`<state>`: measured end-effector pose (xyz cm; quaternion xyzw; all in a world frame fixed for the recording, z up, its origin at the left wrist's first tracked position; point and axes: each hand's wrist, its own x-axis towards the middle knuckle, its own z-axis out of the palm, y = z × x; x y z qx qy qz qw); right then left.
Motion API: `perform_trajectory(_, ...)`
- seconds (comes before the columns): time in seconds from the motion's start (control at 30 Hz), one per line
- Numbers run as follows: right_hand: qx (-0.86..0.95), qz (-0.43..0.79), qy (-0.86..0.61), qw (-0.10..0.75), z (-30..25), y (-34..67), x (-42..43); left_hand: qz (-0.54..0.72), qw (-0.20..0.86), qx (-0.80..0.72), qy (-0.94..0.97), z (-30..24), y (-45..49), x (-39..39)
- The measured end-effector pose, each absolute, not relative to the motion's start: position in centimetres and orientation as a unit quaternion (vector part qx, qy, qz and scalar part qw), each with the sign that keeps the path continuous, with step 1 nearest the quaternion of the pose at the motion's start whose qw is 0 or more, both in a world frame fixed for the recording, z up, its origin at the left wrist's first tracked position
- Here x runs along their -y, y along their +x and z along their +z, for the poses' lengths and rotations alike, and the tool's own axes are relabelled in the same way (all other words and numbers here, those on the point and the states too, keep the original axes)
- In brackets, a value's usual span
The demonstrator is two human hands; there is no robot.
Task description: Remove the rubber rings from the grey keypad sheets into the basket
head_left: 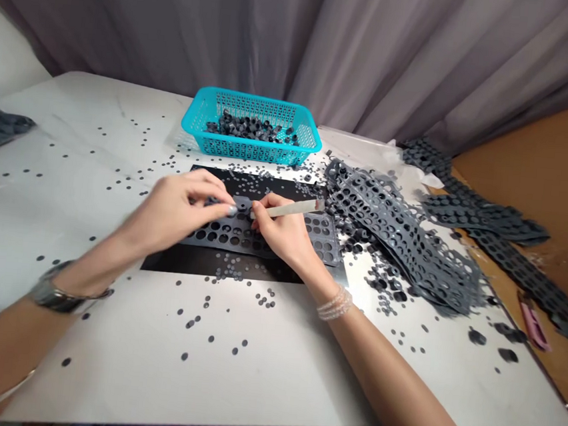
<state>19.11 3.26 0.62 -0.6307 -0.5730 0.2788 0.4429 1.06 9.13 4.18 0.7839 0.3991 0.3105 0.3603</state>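
- Head view, centre: the left hand (178, 213) has its fingers (224, 204) closed on a small dark rubber piece (213, 201); the right hand (277, 231) grips a pale stick (284, 208).
- Beneath them, a grey perforated sheet (325, 234) lies on a black mat (219, 264): many round holes are empty, and some seem still filled.
- Upper centre: a teal plastic basket (250, 149) holds a heap of dark rubber rings (252, 129).
- Right: a tangled pile of holed sheets (393, 230).
- Small dark discs (211, 338) are scattered across the white worktop (114, 357).
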Motion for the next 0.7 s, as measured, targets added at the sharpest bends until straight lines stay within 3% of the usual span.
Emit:
perform_trajectory(0.1, 0.548, 0.317, -0.619, 0.465, 0.4, 19.3, -3.2, 0.327, 0.532, -0.464, 0.628, 4.6, 0.3, -9.8)
perform_trajectory(0.27, 0.498, 0.344, -0.602, 0.521, 0.1, 20.1, -3.0, 0.289, 0.755, -0.412, 0.420, 4.2, 0.9, -10.3)
perform_trajectory(0.7, 0.466, 0.365, -0.590, 0.548, 0.7, 19.9, -2.9, 0.288, 0.859, -0.359, 0.223, 4.3, 1.5, -9.6)
